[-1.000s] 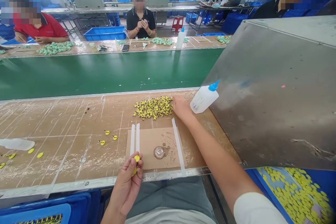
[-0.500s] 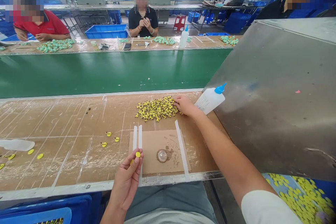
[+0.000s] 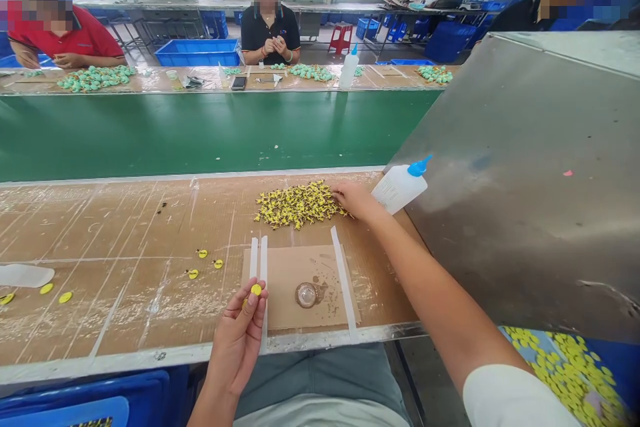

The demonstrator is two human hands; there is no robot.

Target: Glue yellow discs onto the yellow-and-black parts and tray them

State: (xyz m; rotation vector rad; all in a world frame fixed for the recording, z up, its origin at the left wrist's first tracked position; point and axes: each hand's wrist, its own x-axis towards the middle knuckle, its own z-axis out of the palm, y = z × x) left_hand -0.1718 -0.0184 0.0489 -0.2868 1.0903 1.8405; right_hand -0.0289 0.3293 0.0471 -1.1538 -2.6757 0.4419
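Note:
Pinched between the fingertips of my left hand (image 3: 240, 333) is a small yellow disc (image 3: 256, 289); another bit of yellow shows lower between the fingers. My right hand (image 3: 354, 200) reaches to the right edge of a pile of small yellow and black pieces (image 3: 295, 204), its fingers pressed together; what they hold, if anything, is too small to make out. A small round clear dish (image 3: 306, 295) sits on a cardboard sheet (image 3: 285, 313) between tape strips. Behind my right hand a white bottle with a blue tip (image 3: 399, 189) leans against the metal housing.
Several yellow discs (image 3: 65, 297) lie on the left of the table, near a white bottle (image 3: 25, 275). A metal housing (image 3: 540, 180) rises at the right. Below it is a bin of yellow discs (image 3: 575, 367). People work beyond the green belt (image 3: 200, 130).
The view has shifted slightly. My right hand stays at the pile's right edge with small finger movement, and my left hand still holds the yellow disc.

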